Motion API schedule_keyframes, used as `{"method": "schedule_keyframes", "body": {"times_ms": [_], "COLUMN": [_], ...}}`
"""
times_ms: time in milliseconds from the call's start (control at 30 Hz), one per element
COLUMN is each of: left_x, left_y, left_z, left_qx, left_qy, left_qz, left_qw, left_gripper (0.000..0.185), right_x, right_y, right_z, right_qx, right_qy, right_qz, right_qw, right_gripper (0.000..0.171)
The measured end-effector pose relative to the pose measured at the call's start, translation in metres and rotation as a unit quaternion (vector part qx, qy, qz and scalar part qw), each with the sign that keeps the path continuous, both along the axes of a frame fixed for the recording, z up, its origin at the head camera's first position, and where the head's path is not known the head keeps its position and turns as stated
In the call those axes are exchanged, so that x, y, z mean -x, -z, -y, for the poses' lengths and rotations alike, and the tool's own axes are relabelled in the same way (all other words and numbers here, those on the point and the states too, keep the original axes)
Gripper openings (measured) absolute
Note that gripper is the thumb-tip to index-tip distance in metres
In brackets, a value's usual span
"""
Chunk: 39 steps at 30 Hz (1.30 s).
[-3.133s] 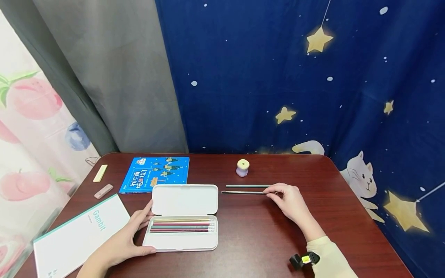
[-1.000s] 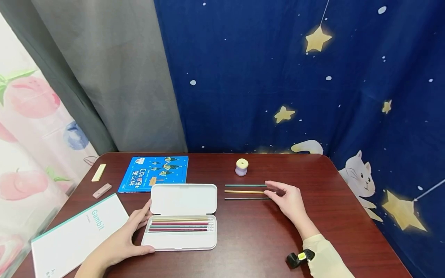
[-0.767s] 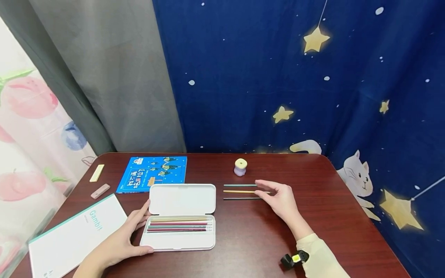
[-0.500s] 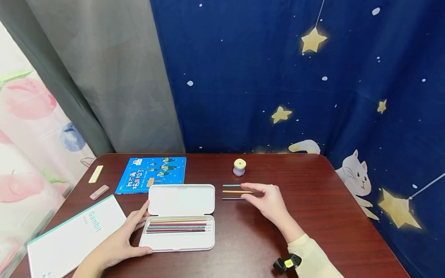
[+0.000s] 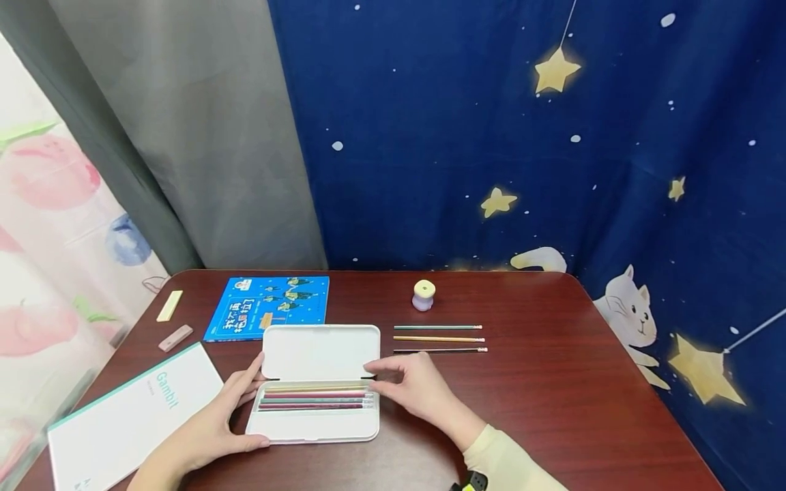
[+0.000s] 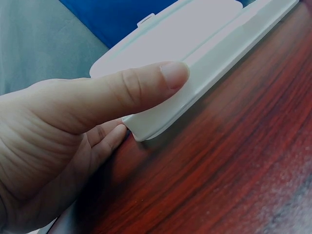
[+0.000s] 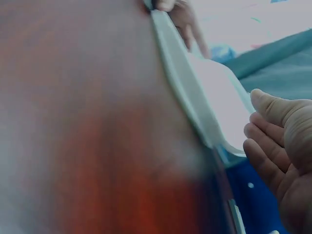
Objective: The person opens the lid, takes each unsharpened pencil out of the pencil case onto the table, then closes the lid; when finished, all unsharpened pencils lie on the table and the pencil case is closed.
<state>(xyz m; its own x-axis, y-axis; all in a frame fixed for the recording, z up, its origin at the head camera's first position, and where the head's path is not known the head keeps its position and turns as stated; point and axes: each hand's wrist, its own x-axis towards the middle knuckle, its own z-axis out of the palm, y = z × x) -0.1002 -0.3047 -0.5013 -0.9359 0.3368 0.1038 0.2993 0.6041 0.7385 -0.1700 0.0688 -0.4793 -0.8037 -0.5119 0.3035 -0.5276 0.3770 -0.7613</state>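
A white pencil case (image 5: 319, 389) is laid open on the dark red tabletop (image 5: 552, 395), its lid (image 5: 321, 351) folded flat toward the far edge. Several pencils (image 5: 316, 399) are contained in the lower tray, laid lengthwise and parallel; yellow, pink, green and dark red shafts can be told apart.

The left end of the case is gripped by the left hand (image 5: 211, 426): the thumb is pressed along the near rim, as is confirmed by the left wrist view (image 6: 87, 122), while the fingers are laid against the hinge side. The right hand (image 5: 411, 389) is held at the right end of the tray, fingers relaxed and extended toward the pencil ends; nothing is held in it. Whether the fingertips are in contact with the pencils cannot be told.

Three further pencils (image 5: 439, 338) are laid out in a row on the tabletop beyond the right hand, parallel and apart from one another. A small lilac and yellow sharpener (image 5: 424, 295) is placed just behind them.

A blue book (image 5: 268, 308), a white notebook (image 5: 129, 416) and two erasers (image 5: 172, 320) are found to the left of the case.
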Motion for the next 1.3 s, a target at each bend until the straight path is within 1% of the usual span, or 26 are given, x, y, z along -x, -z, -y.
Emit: {"method": "schedule_keyframes", "body": {"times_ms": [100,233,333,433,633,800,967,1067,1167,1300], "left_x": [0.001,0.0,0.0,0.0,0.0,0.0,0.0,0.0,0.0,0.0], "left_y": [0.0,0.0,-0.001,-0.002,-0.003,-0.002,-0.002,-0.002,-0.002,-0.002], "left_z": [0.0,0.0,0.0,0.001,0.0,-0.001,-0.002,-0.002,-0.002,-0.001], "left_qx": [0.002,0.006,0.009,0.013,0.015,0.012,0.006,0.006,0.006,0.007], "left_qy": [0.001,-0.003,-0.006,-0.008,-0.008,-0.006,-0.003,-0.001,-0.002,-0.002], "left_qz": [-0.002,0.004,0.009,0.011,0.011,0.01,0.006,0.005,0.006,0.009], "left_qw": [1.0,1.0,0.9999,0.9998,0.9998,0.9999,1.0,1.0,1.0,0.9999], "left_gripper": [0.125,0.124,0.123,0.123,0.124,0.123,0.123,0.123,0.123,0.123], "right_x": [-0.005,-0.008,-0.009,-0.009,-0.01,-0.01,-0.01,-0.009,-0.009,-0.01], "right_y": [0.006,0.008,0.007,0.006,0.006,0.007,0.011,0.014,0.014,0.009], "right_z": [0.006,0.014,0.017,0.02,0.027,0.031,0.032,0.033,0.034,0.037], "right_qx": [-0.012,-0.046,-0.093,-0.137,-0.185,-0.198,-0.176,-0.176,-0.197,-0.237], "right_qy": [-0.02,-0.033,-0.018,0.001,0.013,0.013,0.004,-0.001,-0.009,-0.021], "right_qz": [0.005,-0.009,-0.031,-0.054,-0.081,-0.087,-0.088,-0.098,-0.115,-0.147], "right_qw": [1.0,0.998,0.995,0.989,0.979,0.976,0.98,0.98,0.974,0.96], "right_gripper": [0.026,0.026,0.024,0.023,0.025,0.024,0.021,0.02,0.02,0.021]}}
